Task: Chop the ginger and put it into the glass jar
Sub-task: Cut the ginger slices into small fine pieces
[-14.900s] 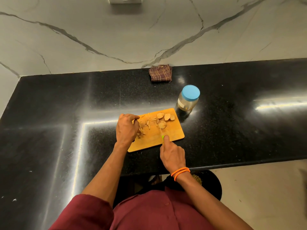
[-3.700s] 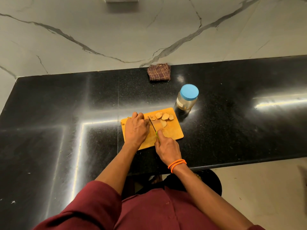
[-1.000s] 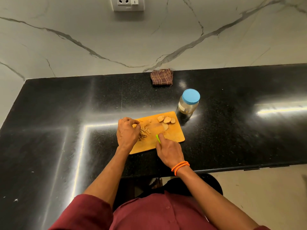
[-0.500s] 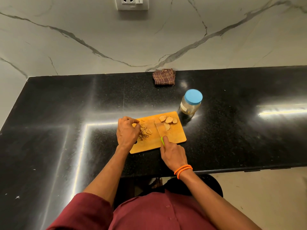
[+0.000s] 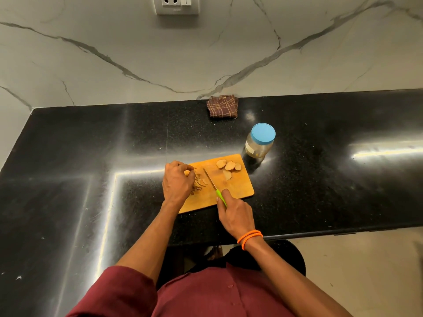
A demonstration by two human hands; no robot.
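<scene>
1. Nearest us, the right hand was curled round the green handle of the knife, its blade lying on the cutting board.
2. The left hand, fingers bent, pinched a ginger piece beside the chopped ginger strips.
3. Four ginger slices lay at the board's far right.
4. Beyond stood the glass jar, blue lid on, on the black desk.
5. Farthest, a folded cloth lay against the wall.
</scene>
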